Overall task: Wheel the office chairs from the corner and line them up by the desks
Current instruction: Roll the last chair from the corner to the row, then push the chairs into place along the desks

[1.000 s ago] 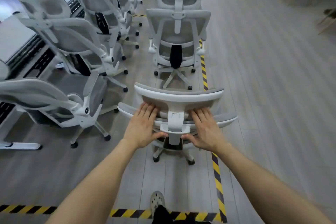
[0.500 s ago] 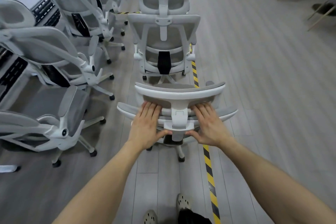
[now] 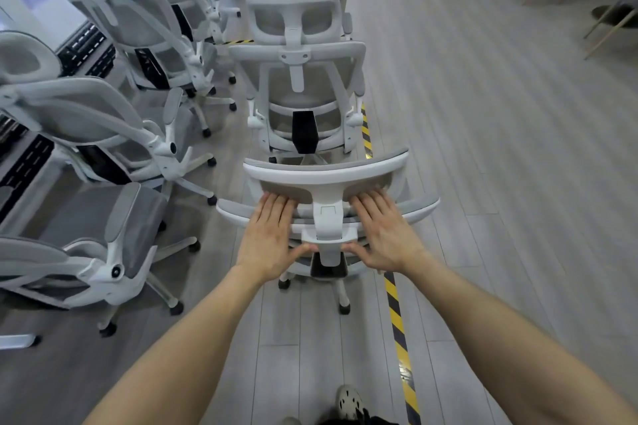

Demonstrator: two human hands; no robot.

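Leftmost, a row of side chairs (image 3: 103,134) stands along the desks (image 3: 31,162), turned at an angle so their seats point left toward the desk edge, wheels on the grey floor (image 3: 483,148). Next comes my left hand (image 3: 272,238), fingers together and laid flat on the top rail of the chair (image 3: 324,183) that I hold, thumb hooked under the rail beside the white centre post. That chair is right in front of me, its back to me and its seat facing straight ahead; the headrest and top rail run crosswise, left to right. Just ahead of it, a file of chairs (image 3: 300,86) faces the same way, one behind another, the nearest close to mine. On the other side of the post, my right hand (image 3: 379,235) mirrors the left, fingers flat, thumb tucked beneath. Rightmost, striped tape (image 3: 397,317) runs along the floor, passing just under my right wrist.
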